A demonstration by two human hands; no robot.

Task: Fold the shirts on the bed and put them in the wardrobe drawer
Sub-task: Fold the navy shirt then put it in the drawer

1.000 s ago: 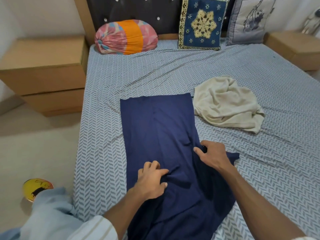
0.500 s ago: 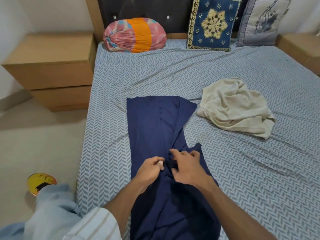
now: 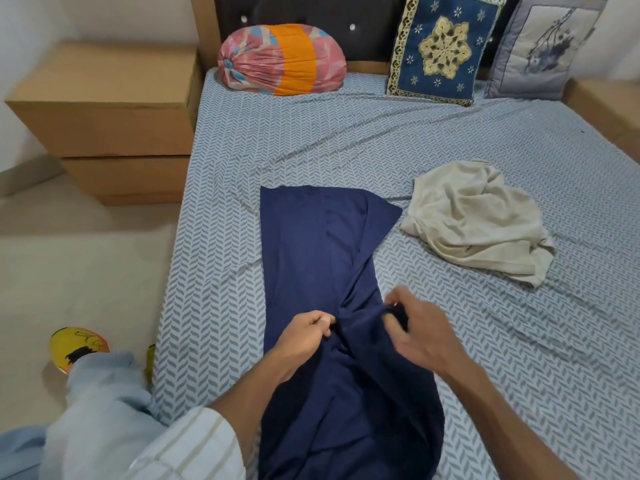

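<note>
Left hand (image 3: 304,329) pinches the navy shirt (image 3: 318,244), fingers curled tight. Right hand (image 3: 420,336) grips bunched cloth alongside, on the bed (image 3: 450,150).

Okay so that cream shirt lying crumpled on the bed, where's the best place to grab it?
Probably the cream shirt by its raised upper folds, coming from above with the right hand, which is on that side. It lies in a loose heap, apart from the navy shirt, with no flat edge clearly showing.

A single head-worn camera is looking forward and down from the foot of the blue herringbone-sheeted bed (image 3: 433,161), close above it, facing the dark padded headboard (image 3: 311,12).
</note>
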